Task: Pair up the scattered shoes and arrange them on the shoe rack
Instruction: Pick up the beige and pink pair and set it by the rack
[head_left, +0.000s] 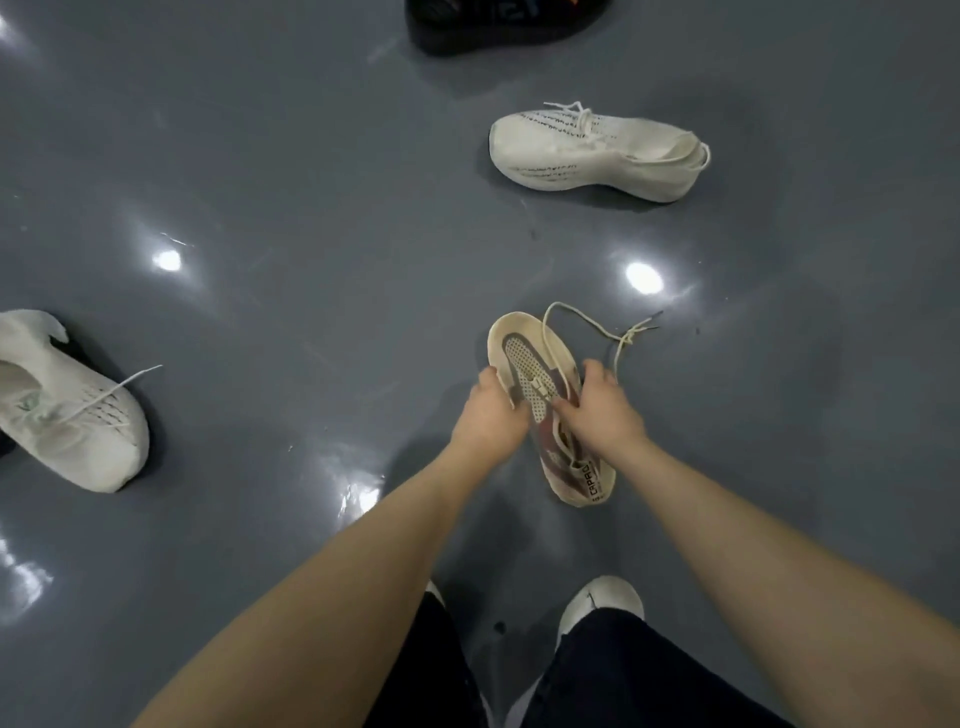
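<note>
I hold a cream and maroon sneaker with both hands above the grey floor, toe pointing away from me. My left hand grips its left side. My right hand grips its right side at the laces, and a loose lace trails off to the right. A cream knit sneaker lies on its side further ahead. A white knit sneaker sits at the left edge. A black shoe with an orange detail is cut off at the top.
The glossy grey floor reflects ceiling lights. My own legs in dark trousers and my white shoe stand at the bottom of the view. No shoe rack is in view.
</note>
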